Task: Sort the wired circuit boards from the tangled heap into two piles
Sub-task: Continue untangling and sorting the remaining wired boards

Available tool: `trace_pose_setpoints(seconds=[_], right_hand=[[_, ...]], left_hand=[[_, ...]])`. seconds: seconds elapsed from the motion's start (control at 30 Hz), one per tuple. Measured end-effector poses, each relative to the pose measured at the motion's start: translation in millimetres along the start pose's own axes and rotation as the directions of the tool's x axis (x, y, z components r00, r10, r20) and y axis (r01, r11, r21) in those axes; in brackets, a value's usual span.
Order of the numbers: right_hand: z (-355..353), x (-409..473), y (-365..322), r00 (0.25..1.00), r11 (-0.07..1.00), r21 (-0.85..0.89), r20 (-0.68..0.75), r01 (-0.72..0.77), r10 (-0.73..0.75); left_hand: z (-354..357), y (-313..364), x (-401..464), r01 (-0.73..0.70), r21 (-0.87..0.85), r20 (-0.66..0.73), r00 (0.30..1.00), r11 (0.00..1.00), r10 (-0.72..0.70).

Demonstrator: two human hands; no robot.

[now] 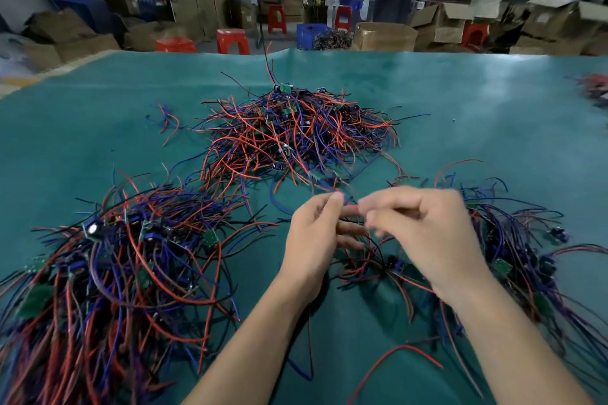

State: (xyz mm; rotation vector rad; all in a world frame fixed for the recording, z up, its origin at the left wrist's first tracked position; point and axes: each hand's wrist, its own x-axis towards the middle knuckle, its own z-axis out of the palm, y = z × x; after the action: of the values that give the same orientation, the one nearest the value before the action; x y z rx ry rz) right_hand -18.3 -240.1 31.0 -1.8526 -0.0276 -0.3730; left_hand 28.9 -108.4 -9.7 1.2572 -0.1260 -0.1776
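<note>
A tangled heap [296, 131] of small green circuit boards with red, blue and black wires lies at the middle back of the green mat [477, 115]. A large pile [108, 273] of such boards spreads at the near left. Another pile [519, 250] lies at the near right, partly hidden by my right arm. My left hand [312, 237] and my right hand [424, 233] meet in front of the heap, fingers curled, both pinching a red wire [351, 208] between them. A small board with wires [391, 265] hangs or lies just below my hands.
A loose red wire [394, 362] lies on the mat near my right forearm. A further bundle of wires [595, 89] sits at the far right edge. Beyond the mat's far edge stand red stools [232, 41], cardboard boxes [385, 36] and people at benches.
</note>
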Motion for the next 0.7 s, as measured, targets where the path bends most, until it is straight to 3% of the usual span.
trace_pose_setpoints(seconds=[0.1, 0.23, 0.37, 0.53, 0.6, 0.7], right_hand=[[10, -12, 3, 0.98, 0.999, 0.036, 0.198, -0.036, 0.028], [6, -11, 3, 0.949, 0.997, 0.06, 0.313, -0.054, 0.033], [-3, -11, -1, 0.914, 0.978, 0.182, 0.406, -0.106, 0.023], [-13, -9, -1, 0.769, 0.972, 0.113, 0.634, -0.205, 0.089], [-13, -8, 1, 0.806, 0.975, 0.086, 0.58, -0.206, 0.119], [-8, -3, 10, 0.97, 0.986, 0.081, 0.21, -0.145, 0.125]], left_hand=[[-3, -3, 0, -0.018, 0.09, -0.019, 1.0, 0.996, 0.02], [-4, -1, -2, -0.031, 0.11, -0.015, 0.999, 0.993, 0.033], [-2, 2, 0, 0.032, -0.014, -0.063, 0.997, 0.999, -0.033], [-3, 1, 0, 0.013, 0.025, -0.048, 0.999, 1.0, -0.012], [-3, 1, 0, 0.02, 0.026, -0.03, 0.999, 0.999, -0.019], [-2, 0, -1, 0.011, 0.049, -0.015, 1.0, 0.999, -0.01]])
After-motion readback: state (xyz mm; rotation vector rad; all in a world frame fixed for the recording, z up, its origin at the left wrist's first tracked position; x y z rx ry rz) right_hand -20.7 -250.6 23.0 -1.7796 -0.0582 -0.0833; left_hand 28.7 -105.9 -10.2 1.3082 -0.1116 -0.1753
